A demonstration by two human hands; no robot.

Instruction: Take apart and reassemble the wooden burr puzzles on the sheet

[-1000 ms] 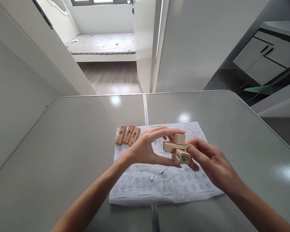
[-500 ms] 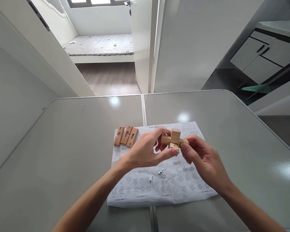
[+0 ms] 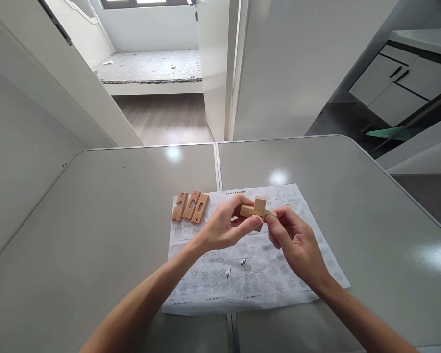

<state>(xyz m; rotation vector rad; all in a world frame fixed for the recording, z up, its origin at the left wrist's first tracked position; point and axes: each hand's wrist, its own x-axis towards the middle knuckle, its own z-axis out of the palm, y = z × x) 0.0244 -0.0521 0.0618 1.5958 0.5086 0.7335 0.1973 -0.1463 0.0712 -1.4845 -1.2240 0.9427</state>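
Note:
Interlocked light wooden pieces (image 3: 259,205) form a cross-like shape above the printed sheet. My left hand (image 3: 228,223) grips them from the left, fingers behind and thumb along the near side. My right hand (image 3: 293,238) pinches their right end between thumb and fingers. One block stands upright on top, and part of the lower piece is covered by my left thumb. To the left, three flat slotted wooden pieces (image 3: 200,208) lie side by side at the upper left corner of the sheet (image 3: 220,289), numbers showing on them.
Two small crumpled bits (image 3: 243,262) lie on the sheet below my hands. The grey table (image 3: 113,235) has a seam down its middle. Beyond it are an open door (image 3: 216,68), a bed (image 3: 150,66) and, at the right, white cabinets (image 3: 400,81).
Both hands have shifted slightly left with the joined wooden pieces. My left thumb now covers more of the lower piece, and more of the sheet's lower right corner shows.

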